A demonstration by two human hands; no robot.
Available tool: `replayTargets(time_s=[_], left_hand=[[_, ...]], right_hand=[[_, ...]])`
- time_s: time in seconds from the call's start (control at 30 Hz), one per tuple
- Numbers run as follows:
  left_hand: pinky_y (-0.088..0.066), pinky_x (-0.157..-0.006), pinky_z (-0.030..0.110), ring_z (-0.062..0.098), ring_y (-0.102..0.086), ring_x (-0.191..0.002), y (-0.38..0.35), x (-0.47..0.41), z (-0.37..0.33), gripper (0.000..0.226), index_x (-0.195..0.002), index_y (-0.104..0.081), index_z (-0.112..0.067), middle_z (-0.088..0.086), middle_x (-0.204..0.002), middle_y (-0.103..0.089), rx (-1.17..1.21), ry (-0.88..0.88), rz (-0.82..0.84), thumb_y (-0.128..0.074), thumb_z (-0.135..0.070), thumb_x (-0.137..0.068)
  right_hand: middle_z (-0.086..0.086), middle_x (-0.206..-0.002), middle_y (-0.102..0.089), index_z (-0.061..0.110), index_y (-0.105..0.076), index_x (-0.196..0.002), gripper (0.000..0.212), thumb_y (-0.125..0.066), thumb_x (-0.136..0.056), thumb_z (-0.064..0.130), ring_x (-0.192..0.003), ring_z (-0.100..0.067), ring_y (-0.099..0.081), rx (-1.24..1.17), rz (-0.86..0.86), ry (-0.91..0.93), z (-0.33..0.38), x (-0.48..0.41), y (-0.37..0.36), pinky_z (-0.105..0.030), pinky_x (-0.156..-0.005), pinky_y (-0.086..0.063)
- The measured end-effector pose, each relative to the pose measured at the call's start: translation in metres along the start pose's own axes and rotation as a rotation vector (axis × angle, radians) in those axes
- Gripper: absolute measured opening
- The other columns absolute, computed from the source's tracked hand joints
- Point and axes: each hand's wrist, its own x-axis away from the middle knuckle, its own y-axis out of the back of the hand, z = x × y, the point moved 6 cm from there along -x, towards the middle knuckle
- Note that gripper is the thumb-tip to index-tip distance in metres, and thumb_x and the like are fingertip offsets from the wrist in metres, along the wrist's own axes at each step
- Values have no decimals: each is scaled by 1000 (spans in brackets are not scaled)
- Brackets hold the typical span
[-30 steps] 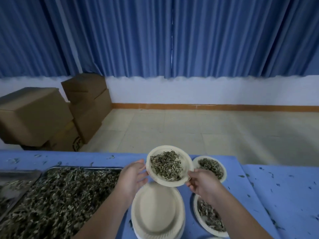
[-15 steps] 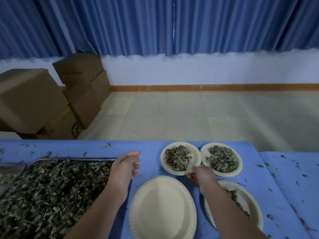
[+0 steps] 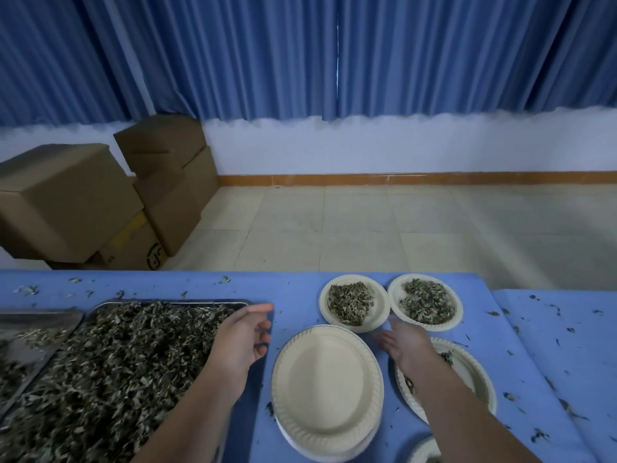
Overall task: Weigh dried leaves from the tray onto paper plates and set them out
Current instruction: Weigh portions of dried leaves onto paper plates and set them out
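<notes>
- On the blue table, far side: left far plate and right far plate, each holding a leaf heap, rims just about touching.
- Nearer: empty plate stack at centre; 3rd plate to its right, some leaves on it, partly hidden under the right forearm.
- Tray left of the stack, heaped with dried leaves; loose bits scattered on the cloth.
- Risk: the forearm crosses low over the 3rd plate; a drag could catch its rim and spill that portion. A fingertip nudge could shove the left far plate into its neighbour.
- Right hand: fingers straight, holding nothing, tips at the left far plate's rim; contact unclear.
- Left hand: over the tray's right edge, fingers loosely curled, empty.
- Beyond: cardboard boxes, blue curtain.
</notes>
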Motion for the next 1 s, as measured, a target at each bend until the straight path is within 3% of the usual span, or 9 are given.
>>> replayTargets(time_s=[0.07,0.2,0.33,0.4,0.47,0.53,0.73,1.0], left_hand=[[-41,-56,28,14,-52,-54,6,16,-3,23,-96,-72,-16,-2,-60,-60,8,-6,17,-52,-6,-94],[-40,-55,28,14,-51,-54,16,48,-3,23,-97,-71,-14,-2,-60,-59,15,-49,63,-49,-5,-95],[-33,-54,30,16,-45,-50,23,73,15,22,-92,-67,-9,0,-57,-54,87,-85,109,-46,-2,-95],[-29,-50,28,15,-39,-45,23,82,32,19,-89,-64,-8,1,-54,-49,139,-94,138,-46,-2,-94],[-27,-45,23,13,-34,-44,22,87,53,16,-88,-62,-8,0,-54,-44,170,-104,168,-48,-3,-93],[-25,-41,21,12,-32,-44,24,89,75,13,-90,-61,-10,-1,-55,-42,206,-112,178,-49,-7,-94],[-23,-39,19,9,-32,-38,48,131,131,12,-86,-59,-15,-5,-51,-41,306,-90,197,-49,-14,-93],[-26,-41,22,10,-36,-41,88,245,165,8,-91,-61,-14,-6,-51,-45,259,-144,195,-54,-14,-93]], right_hand=[[-31,-118,-55,-7,-43,-134,37,-48,-100,7,-108,-41,-59,6,-9,32,10,23,5,-44,-93,-51],[-21,-94,-61,-5,-55,-107,17,-50,-98,8,-82,-30,-64,107,-22,159,27,66,11,-35,-71,-54],[-10,-76,-57,1,-60,-95,15,-50,-98,11,-63,-20,-55,276,-28,473,32,108,7,-28,-59,-49],[-10,-75,-58,5,-62,-84,18,-50,-96,13,-60,-19,-52,368,1,650,26,131,-3,-33,-60,-45],[-8,-69,-58,8,-62,-77,21,-51,-94,14,-55,-16,-51,369,64,772,13,151,-14,-33,-57,-44],[-3,-66,-58,10,-63,-79,21,-51,-94,14,-48,-10,-52,312,145,827,-7,165,-22,-25,-49,-44],[-7,-68,-56,7,-59,-82,18,-48,-96,11,-49,-15,-52,184,329,718,-81,206,3,-23,-47,-42],[-5,-65,-59,6,-58,-85,26,-47,-101,24,-53,-17,-59,99,362,521,-151,283,103,-24,-49,-46]])
